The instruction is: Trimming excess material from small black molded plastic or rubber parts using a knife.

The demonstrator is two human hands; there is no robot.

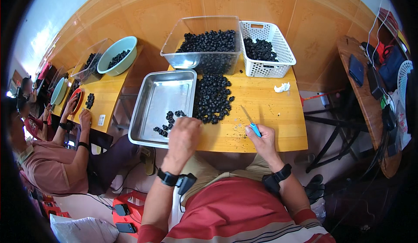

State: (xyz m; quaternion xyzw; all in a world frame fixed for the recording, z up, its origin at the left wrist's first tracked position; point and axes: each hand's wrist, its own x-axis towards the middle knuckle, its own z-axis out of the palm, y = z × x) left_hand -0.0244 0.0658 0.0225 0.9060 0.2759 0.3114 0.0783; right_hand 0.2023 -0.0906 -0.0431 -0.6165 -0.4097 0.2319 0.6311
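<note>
a few black pieces in the tray, many more outside it

the right hand (264,140) is clamped around the handle of a blue-handled tool (256,130), its thin tip pointing up and away over the near edge of the tabletop (281,121). the left hand (184,138) is curled over the near right corner of the steel tray (165,90); i cannot tell whether its fingers pinch anything.

just beside that hand, a small scatter of black pieces (169,120) lies in the near right part of the tray, which sits at the tabletop's left edge. touching or nearly touching the tray's right side is a loose pile (212,97) of the same pieces. dark crumbs (239,135) dot the wood by the near edge.

farther out, a clear bin (169,53) at the far edge holds a big heap, and a white basket (271,70) at the far right corner holds a smaller one.

judging by these amounts, little of the tray's lot is done and the whole pile seems left; which container takes finished pieces i cannot tell.
</note>
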